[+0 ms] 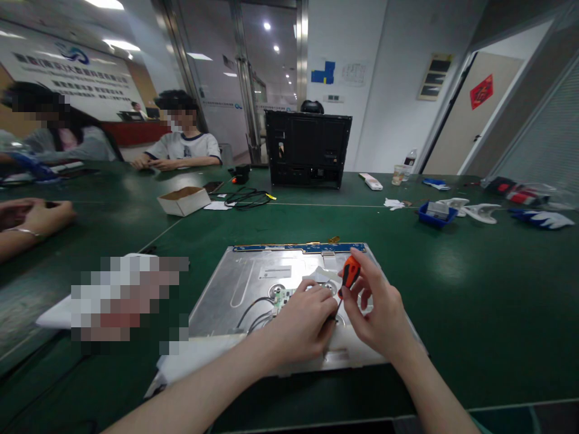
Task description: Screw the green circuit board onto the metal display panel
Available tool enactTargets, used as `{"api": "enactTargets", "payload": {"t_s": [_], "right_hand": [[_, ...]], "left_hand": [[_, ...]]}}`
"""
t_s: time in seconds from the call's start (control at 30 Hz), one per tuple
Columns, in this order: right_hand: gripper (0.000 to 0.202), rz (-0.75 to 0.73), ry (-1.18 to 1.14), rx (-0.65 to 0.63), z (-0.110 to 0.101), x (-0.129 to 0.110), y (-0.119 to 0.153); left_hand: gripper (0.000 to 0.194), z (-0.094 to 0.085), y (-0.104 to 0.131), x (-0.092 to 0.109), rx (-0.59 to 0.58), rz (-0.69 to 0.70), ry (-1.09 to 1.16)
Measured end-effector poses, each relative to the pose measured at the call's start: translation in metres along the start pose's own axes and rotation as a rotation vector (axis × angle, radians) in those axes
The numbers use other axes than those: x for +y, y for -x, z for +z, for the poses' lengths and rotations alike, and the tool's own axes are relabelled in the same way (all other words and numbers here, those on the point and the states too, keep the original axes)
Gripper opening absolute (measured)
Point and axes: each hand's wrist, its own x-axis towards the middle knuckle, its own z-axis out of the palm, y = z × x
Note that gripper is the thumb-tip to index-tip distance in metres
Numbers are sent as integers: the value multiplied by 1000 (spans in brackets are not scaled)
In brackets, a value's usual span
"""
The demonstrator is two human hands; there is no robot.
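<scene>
A silver metal display panel [244, 283] lies flat on the table before me, a blue circuit strip [298, 248] along its far edge. My right hand [377, 307] grips the orange and black handle of a small screwdriver [350, 272], tilted with its shaft pointing down at the panel. Close against the shaft, my left hand [307, 316] rests over the panel with its fingers curled; whatever they hold is hidden, as is the screwdriver's tip. Partly under the left hand sits a small green circuit board [282, 298], with black cables [256, 310] running from it.
Beyond the panel stands a black monitor housing [310, 150]. A white box [184, 201] and a coiled black cable [248, 198] lie left of it. Rightwards are a blue tray [436, 215] and gloves [543, 218]. People sit at the left; another person's hands [38, 217] show there.
</scene>
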Motion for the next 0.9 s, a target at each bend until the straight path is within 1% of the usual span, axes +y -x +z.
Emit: {"api": "enactTargets", "payload": {"t_s": [0.23, 0.43, 0.77, 0.9], "right_hand": [[60, 2, 16, 17, 2, 2, 1], [57, -15, 38, 26, 4, 5, 2], [59, 3, -14, -2, 1, 1, 1], [59, -6, -27, 10, 0, 0, 0]], "left_hand": [[17, 0, -1, 0, -15, -1, 2], [11, -1, 0, 1, 1, -9, 5], [15, 0, -1, -1, -8, 5, -9], [15, 0, -1, -1, -12, 1, -6]]}}
